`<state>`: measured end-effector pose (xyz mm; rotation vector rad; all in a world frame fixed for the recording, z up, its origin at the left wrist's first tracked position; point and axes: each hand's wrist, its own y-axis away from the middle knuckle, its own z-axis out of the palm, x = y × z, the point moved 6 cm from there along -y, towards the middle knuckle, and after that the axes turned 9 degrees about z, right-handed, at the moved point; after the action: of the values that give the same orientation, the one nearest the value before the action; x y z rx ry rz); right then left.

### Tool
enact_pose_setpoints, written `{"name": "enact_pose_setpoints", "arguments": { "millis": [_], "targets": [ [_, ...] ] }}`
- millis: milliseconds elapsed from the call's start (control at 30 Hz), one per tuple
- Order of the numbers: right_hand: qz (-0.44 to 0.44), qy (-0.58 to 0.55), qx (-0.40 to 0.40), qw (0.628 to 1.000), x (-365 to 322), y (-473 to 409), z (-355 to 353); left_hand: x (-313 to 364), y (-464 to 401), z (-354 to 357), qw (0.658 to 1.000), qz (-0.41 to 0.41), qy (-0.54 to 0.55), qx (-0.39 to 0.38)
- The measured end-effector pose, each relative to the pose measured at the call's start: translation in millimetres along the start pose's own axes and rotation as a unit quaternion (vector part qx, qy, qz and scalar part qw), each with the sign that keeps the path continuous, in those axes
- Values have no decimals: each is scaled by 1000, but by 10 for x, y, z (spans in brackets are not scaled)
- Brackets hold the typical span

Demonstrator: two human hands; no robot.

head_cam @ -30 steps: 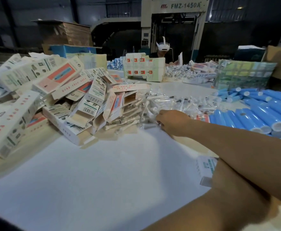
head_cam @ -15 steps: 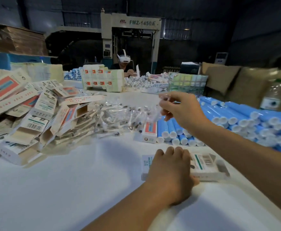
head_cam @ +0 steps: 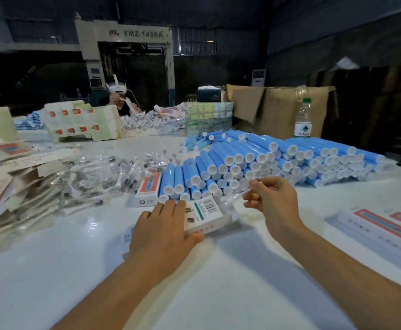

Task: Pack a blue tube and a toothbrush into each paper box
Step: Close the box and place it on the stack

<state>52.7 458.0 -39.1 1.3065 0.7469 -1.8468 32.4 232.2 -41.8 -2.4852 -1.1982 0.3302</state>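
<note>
A white paper box [head_cam: 207, 214] with a barcode lies on the white table [head_cam: 75, 270] in front of me. My left hand [head_cam: 161, 232] lies on its left part, thumb along the near edge. My right hand [head_cam: 272, 201] pinches a toothbrush [head_cam: 236, 198] in a clear wrapper, its far end at the box's open right end. Behind the box is a big pile of blue tubes [head_cam: 254, 165] with white caps. Loose wrapped toothbrushes [head_cam: 113, 173] lie to the left of the tubes.
A heap of flat paper boxes [head_cam: 11, 184] fills the left side. One closed box [head_cam: 147, 190] lies by the tubes. Packed boxes [head_cam: 380, 229] lie at right. A water bottle [head_cam: 303, 119], cardboard cartons [head_cam: 278, 110] and another person [head_cam: 119, 97] are at the far side.
My right hand has come down from above the tubes to the box's open end with a toothbrush. The view has swung to the right. My left hand stays on the box.
</note>
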Motion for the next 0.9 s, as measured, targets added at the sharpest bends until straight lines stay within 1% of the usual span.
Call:
{"name": "enact_pose_setpoints", "arguments": {
  "millis": [167,267,367,467,567,633,700,833,900],
  "targets": [
    [-5,43,9,999,85,111,87,64,6,10,1000,6,4,16],
    [-9,111,33,993,149,163,117,110,-1,-11,1000,12,5,24],
    [-12,123,33,992,220,207,166,119,2,-11,1000,8,9,27],
    [-12,144,2,990,276,245,241,113,-4,-17,1000,3,14,28],
    [-46,185,-21,981,267,272,301,100,-13,-17,999,-4,20,38],
    [-50,185,-52,980,269,300,357,86,-12,-7,999,-3,18,42],
    [-35,178,-89,979,280,327,406,59,-2,7,999,-3,13,42],
    [-14,224,-143,964,302,379,442,-35,1,14,999,-12,9,47],
    [8,216,-178,960,326,408,468,-82,5,0,998,-24,8,55]
  ]
}}
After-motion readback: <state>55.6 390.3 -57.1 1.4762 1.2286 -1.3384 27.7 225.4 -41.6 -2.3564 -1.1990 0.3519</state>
